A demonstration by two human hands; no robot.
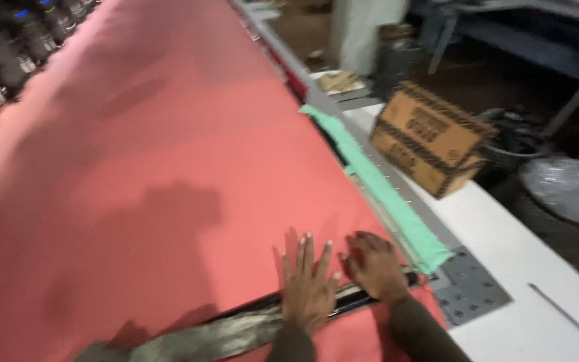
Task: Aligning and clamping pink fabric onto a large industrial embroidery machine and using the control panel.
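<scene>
A wide sheet of salmon-red fabric (169, 154) lies stretched flat over a long table. My left hand (308, 285) presses flat on it near the front, fingers spread, its heel over a dark metal bar (249, 315) that runs across the cloth. Right beside it, my right hand (373, 265) rests with fingers curled, pressing the fabric by its right edge. A strip of green cloth (387, 191) runs along that edge, next to my right hand.
A cardboard box (430, 137) sits on the white table border (524, 268) at right. A perforated metal plate (470, 288) lies at the corner. Machine heads with spools (8, 47) line the far left. Bins and a foil-covered round thing (567, 188) stand on the floor.
</scene>
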